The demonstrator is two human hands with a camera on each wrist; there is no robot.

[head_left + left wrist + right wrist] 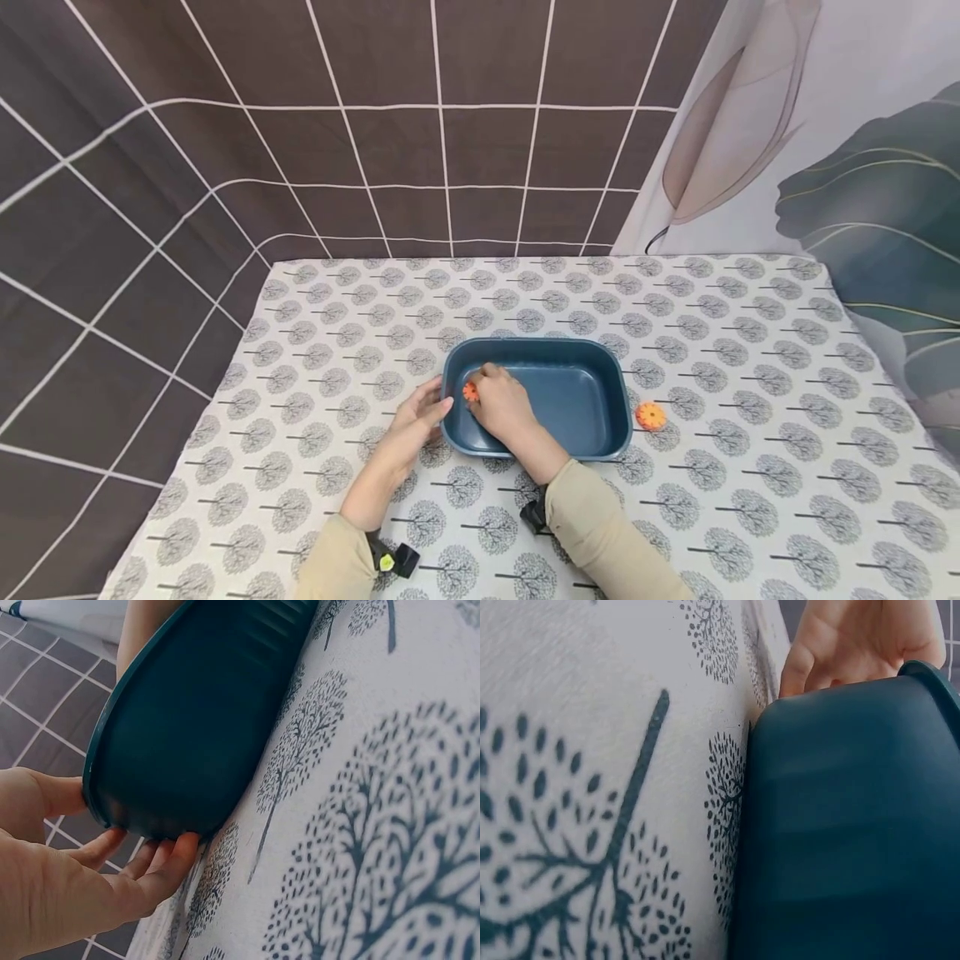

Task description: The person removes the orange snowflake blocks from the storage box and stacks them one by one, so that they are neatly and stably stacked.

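Observation:
A dark blue-green rectangular basin (577, 408) sits on the table. My left hand (414, 421) grips its left end, with the thumb over the rim and the fingers against the outer wall; the left wrist view shows these fingers (176, 859) low on the wall. Inside the basin, toward its left end, my right hand (506, 404) holds a small round orange piece (470, 392) with a notched pattern in its curled fingers. The right wrist view shows mostly the basin's outer side (847, 825), which hides the right hand there.
A second round orange piece (650, 416), notched and with a paler face, lies on the table just right of the basin. The tree-print cloth (750, 483) covers the table. A dark gridded curtain (487, 150) hangs behind and to the left, a leaf-patterned one (862, 208) at right.

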